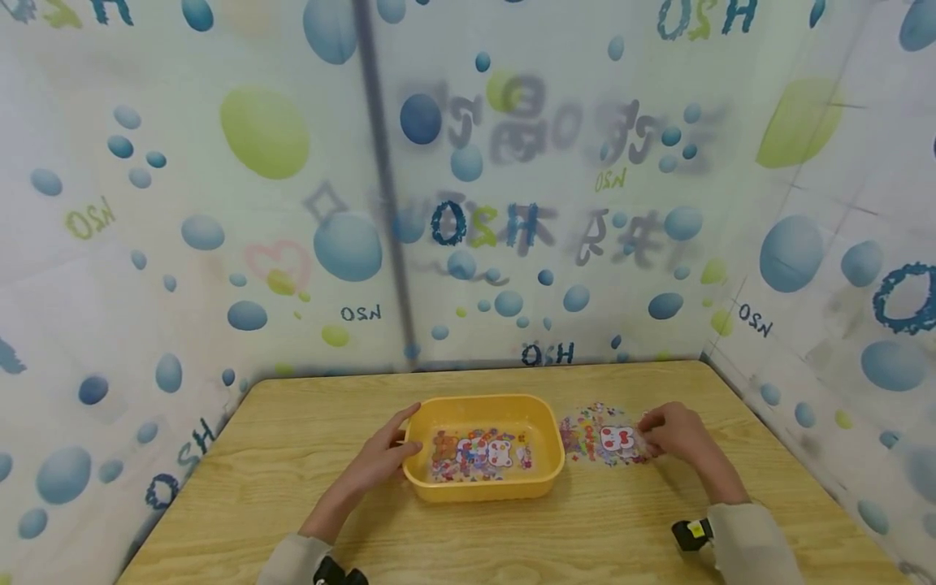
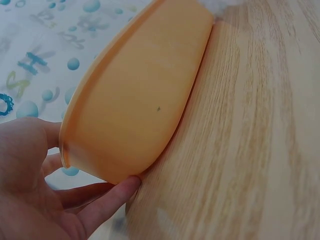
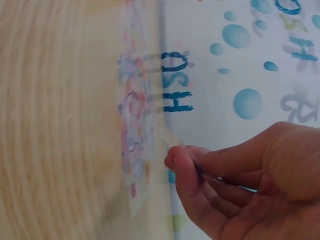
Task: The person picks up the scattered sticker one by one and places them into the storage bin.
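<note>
Head view: your left hand (image 1: 380, 459) grips the yellow tub (image 1: 484, 487) end, a sticker sheet (image 1: 478, 455) inside; second sheet (image 1: 603, 439) lies right on the worktop (image 1: 292, 479).
Left wrist: fingers (image 2: 107, 200) curled under the tub's (image 2: 135, 100) base; hold it steady.
Right wrist: your right hand's (image 3: 245, 185) fingers (image 3: 180, 162) pinch that sheet's (image 3: 135, 145) corner together; lift slowly, flat.

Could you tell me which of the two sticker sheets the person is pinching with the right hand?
The sticker sheet on the table, right of the yellow tub; the right hand pinches its edge. The other sheet lies inside the tub.

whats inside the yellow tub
Inside the yellow tub lies one clear sticker sheet with colourful cartoon figures, flat on the bottom. Whether more sheets lie beneath it cannot be told. The left hand holds the tub's left rim.
</note>
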Motion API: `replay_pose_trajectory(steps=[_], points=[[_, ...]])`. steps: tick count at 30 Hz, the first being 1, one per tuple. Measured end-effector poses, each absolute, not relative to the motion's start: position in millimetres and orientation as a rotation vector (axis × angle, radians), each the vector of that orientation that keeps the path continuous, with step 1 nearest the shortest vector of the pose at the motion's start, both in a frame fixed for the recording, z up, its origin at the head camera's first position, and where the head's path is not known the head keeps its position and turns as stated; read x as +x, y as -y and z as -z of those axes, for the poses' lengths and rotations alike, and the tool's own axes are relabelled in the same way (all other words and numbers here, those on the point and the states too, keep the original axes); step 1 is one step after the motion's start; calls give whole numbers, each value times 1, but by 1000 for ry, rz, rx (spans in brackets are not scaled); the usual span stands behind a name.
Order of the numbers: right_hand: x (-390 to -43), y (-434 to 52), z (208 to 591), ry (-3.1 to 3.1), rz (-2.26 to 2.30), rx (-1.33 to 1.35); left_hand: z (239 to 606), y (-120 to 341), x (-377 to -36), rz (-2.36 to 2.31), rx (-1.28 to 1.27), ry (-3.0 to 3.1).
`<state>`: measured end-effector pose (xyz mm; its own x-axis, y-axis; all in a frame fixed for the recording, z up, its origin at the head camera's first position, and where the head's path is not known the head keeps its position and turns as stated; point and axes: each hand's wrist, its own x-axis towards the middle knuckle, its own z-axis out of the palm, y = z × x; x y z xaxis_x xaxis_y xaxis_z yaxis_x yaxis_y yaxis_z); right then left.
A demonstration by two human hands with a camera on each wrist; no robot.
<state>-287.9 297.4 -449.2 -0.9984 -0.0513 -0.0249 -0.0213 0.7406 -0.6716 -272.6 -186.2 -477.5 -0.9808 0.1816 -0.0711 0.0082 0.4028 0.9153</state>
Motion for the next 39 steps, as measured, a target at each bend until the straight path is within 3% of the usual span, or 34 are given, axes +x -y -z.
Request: replay_pose_trajectory(steps=[39], points=[[-255,-287,376,-3166,1201,-98,476,186,-272,-1609,164,-2507]])
